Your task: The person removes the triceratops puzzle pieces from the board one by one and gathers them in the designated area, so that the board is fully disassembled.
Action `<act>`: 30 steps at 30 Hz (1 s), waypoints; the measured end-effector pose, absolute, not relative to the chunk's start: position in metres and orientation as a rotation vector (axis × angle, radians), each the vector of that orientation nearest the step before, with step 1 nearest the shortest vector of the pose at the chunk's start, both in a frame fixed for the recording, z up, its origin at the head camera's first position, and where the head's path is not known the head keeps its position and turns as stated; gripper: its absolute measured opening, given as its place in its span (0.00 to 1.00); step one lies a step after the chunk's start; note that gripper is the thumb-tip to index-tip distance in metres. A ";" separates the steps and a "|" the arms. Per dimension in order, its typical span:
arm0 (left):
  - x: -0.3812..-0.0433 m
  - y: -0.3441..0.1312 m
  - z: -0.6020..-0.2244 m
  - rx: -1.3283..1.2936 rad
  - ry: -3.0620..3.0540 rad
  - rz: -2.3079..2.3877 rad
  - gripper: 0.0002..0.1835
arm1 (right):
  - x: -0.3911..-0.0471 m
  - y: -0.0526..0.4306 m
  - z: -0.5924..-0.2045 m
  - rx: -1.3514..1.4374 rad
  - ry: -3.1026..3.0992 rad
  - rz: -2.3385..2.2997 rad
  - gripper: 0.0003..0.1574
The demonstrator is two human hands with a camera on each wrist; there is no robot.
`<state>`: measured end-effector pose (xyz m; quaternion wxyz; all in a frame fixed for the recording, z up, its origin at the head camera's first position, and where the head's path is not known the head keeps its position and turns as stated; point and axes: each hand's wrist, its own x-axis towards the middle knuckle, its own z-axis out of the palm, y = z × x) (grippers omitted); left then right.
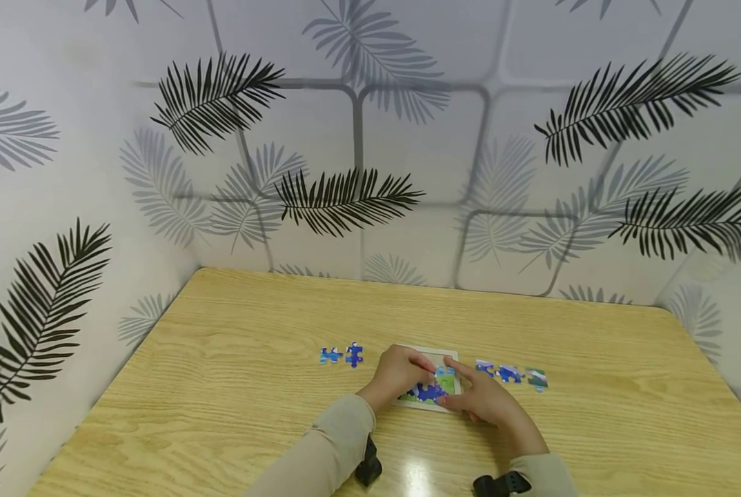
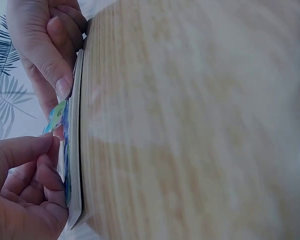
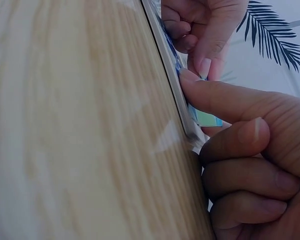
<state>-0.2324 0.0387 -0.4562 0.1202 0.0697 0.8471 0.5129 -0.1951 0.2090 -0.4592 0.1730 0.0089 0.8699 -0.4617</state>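
A puzzle tray (image 1: 423,407) with a pale rim lies on the table, partly filled with blue and green pieces. My left hand (image 1: 398,373) reaches over its left side, pinching the edge of a green and light-blue jigsaw piece (image 1: 445,381) between thumb and index finger. That piece sits tilted up from the tray in the left wrist view (image 2: 57,115). From the right, my right hand (image 1: 485,397) holds its other side, thumb at the near end and index finger at the far end. The right hand's other fingers (image 3: 250,175) are curled beside the tray. Both hands cover parts of the puzzle.
Two loose blue jigsaw pieces (image 1: 342,355) lie left of the tray. Three more loose pieces (image 1: 510,373) lie in a row to its right. The wooden table (image 1: 252,331) meets a wall (image 1: 420,241) with a leaf pattern at the back. Black wrist cameras sit on both sleeves.
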 end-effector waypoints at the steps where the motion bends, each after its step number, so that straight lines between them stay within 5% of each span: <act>1: -0.232 0.039 -0.456 0.200 2.475 1.498 0.03 | -0.195 0.209 -0.459 0.026 2.466 -1.315 0.52; 30: -0.229 0.025 -0.448 0.065 2.266 1.656 0.04 | -0.197 0.205 -0.462 0.089 2.509 -1.265 0.47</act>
